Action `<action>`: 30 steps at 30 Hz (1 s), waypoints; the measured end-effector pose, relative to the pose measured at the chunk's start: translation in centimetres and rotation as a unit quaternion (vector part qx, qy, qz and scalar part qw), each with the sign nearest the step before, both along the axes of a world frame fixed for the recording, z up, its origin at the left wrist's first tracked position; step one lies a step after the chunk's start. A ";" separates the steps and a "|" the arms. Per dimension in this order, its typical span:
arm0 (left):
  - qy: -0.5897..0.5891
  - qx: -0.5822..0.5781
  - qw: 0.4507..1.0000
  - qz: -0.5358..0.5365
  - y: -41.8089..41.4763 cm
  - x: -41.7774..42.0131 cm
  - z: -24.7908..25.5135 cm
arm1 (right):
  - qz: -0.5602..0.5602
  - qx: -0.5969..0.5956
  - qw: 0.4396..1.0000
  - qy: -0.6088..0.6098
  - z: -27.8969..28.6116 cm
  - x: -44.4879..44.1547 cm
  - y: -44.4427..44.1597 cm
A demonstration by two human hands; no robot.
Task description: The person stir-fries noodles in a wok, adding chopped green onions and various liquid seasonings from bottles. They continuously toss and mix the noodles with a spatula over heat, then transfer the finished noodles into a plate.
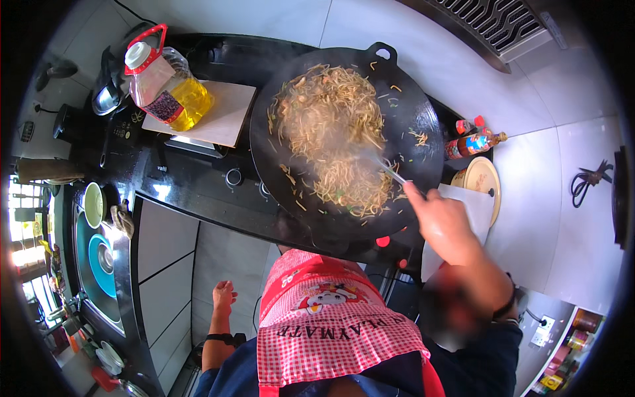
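My right hand (444, 223) is closed around the handle of a metal cooking turner (394, 173). The turner's head is buried in a heap of noodles (330, 109), where steam blurs it. Bits of green and orange are mixed through the noodles, and a few strands cling to the bare sides of the large black wok (416, 111). Away from the stove, my left hand (224, 296) hangs at the lower left with loosely bent fingers and holds nothing.
A cooking oil bottle (171, 89) with a red handle stands on a board (228, 109) left of the wok. To the right are a sauce bottle (474, 145) and a round lidded pot (478, 181). A sink (96, 268) lies far left.
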State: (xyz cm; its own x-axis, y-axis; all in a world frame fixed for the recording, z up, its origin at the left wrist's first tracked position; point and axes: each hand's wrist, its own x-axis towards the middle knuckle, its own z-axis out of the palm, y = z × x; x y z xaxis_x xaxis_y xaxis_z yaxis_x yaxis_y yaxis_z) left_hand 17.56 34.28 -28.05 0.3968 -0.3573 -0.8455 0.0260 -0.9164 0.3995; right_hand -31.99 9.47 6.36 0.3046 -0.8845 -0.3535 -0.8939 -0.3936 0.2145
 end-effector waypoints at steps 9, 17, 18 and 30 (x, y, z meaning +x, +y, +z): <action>0.012 0.017 0.999 -0.029 -1.2 0.9 -0.9 | -0.020 -0.034 0.998 -0.054 -0.2 2.4 -1.0; 0.042 -0.061 0.997 -0.008 -4.2 -2.1 0.4 | -0.081 0.103 0.991 -0.003 6.9 1.0 3.3; 0.048 -0.058 0.997 -0.023 -4.9 -2.3 0.2 | -0.071 0.060 0.996 0.001 4.4 1.4 2.7; 0.013 -0.004 1.000 0.015 -0.6 0.9 -1.5 | -0.065 0.027 0.997 -0.040 8.4 -1.7 3.1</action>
State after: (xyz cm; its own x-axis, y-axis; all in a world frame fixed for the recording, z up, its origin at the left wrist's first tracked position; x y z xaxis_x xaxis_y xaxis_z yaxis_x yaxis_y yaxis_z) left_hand 18.42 33.64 -29.58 0.3863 -0.3525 -0.8523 0.0642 -0.9116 0.4061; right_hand -33.71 12.58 14.71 0.2181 -0.8986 -0.3807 -0.9514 -0.2827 0.1223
